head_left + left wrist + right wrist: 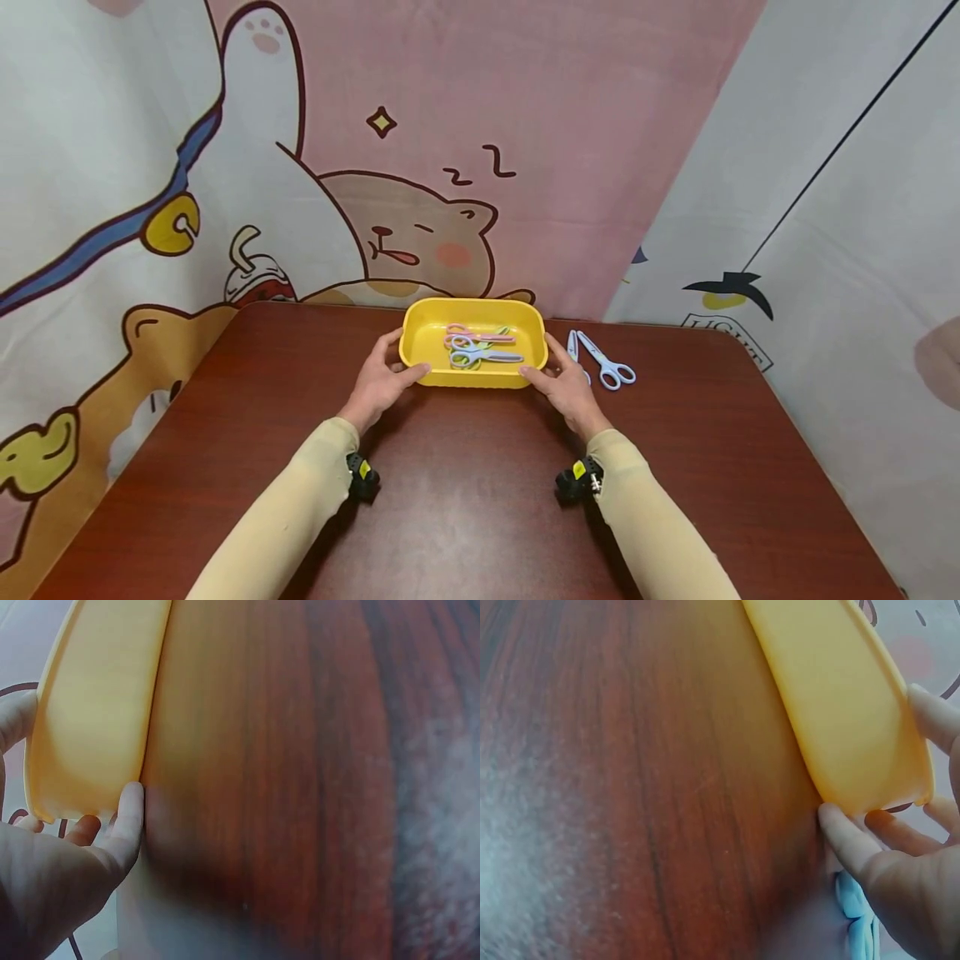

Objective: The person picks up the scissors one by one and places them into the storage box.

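Note:
A yellow plastic tray (468,379) with rounded corners is at the far side of the table, between both hands. My left hand (377,382) grips its left end, thumb on the front rim and fingers round the side. At the opposite end my right hand (568,392) holds it the same way. Inside lie blue-handled scissors (486,356), pink scissors (495,338) and partly covered green ones. In both wrist views the tray's wall (101,712) stands close to the tabletop, little fingers at its lower edge.
Just right of the tray, light blue scissors (609,367) lie on the brown wooden table (465,500). Another light blue pair (573,346) is partly hidden behind the right hand. A cartoon-print curtain (585,167) hangs behind the table's far edge.

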Tool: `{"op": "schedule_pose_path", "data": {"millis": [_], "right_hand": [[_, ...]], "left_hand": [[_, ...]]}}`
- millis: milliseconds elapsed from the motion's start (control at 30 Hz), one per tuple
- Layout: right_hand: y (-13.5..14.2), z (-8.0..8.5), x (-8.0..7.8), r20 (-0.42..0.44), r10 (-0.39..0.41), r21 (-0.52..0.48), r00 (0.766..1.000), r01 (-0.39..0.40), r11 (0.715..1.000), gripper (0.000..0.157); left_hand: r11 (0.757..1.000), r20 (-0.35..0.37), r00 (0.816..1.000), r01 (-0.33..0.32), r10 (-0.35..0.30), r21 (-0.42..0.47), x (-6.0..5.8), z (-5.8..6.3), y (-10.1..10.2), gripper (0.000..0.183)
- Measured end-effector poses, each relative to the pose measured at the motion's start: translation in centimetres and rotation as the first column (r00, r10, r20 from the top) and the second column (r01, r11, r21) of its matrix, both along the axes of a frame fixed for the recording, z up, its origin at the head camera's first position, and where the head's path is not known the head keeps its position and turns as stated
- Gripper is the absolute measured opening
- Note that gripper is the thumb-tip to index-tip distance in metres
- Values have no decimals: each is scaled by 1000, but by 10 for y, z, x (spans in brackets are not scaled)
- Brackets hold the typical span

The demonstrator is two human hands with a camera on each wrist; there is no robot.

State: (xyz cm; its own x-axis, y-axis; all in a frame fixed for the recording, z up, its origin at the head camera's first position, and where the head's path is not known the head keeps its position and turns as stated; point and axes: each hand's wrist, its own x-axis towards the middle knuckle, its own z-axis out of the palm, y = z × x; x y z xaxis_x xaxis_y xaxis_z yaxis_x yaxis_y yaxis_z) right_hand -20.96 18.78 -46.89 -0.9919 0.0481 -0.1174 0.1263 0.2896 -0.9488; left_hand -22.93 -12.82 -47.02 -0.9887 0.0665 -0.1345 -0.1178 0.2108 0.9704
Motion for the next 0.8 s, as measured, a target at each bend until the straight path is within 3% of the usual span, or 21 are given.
{"op": "schedule_pose_path", "data": {"millis": [467,800], "right_hand": [[11,11,1,51,27,12,998,-27,1000,81],[31,14,3,6,42,191,999,-42,981,77]], "left_hand": [[1000,20,1000,7,-7,-3,0,1,2,92],[1000,37,999,13,-12,-27,1,3,-1,93]]}}
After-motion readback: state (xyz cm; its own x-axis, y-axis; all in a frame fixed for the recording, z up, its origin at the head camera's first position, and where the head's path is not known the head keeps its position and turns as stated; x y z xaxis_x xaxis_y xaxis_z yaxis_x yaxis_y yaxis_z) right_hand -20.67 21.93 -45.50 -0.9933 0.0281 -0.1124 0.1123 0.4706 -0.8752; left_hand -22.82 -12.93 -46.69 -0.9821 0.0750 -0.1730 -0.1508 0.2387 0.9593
